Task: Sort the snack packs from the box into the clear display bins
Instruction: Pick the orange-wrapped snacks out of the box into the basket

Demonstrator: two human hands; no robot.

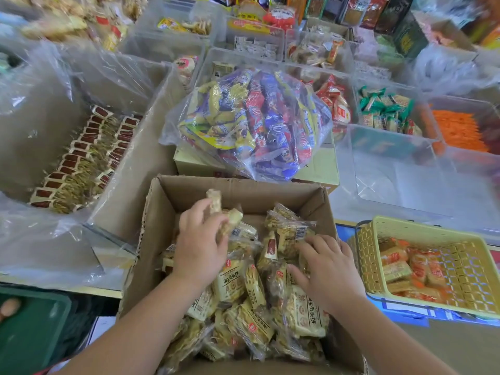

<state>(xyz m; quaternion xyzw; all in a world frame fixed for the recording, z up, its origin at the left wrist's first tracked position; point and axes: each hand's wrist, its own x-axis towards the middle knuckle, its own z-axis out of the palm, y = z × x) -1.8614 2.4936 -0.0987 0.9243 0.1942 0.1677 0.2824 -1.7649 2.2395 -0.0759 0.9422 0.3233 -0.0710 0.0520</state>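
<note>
Inside the box [270, 185] most packs [270, 307] remain — left hand [201, 239] grips a few, right hand [330, 269] rests flat on them — one bin [140, 163] part-filled.

A bulging clear bag [251, 123] of purple, yellow and red wrappers lies on a pale yellow carton [323, 166]; well to the bag's right and nearer the camera stands a yellow lattice basket [369, 255] — orange-wrapped packs [397, 266] lie inside; far to the bag's lower left, a dark green object [32, 328] — blurred.
</note>
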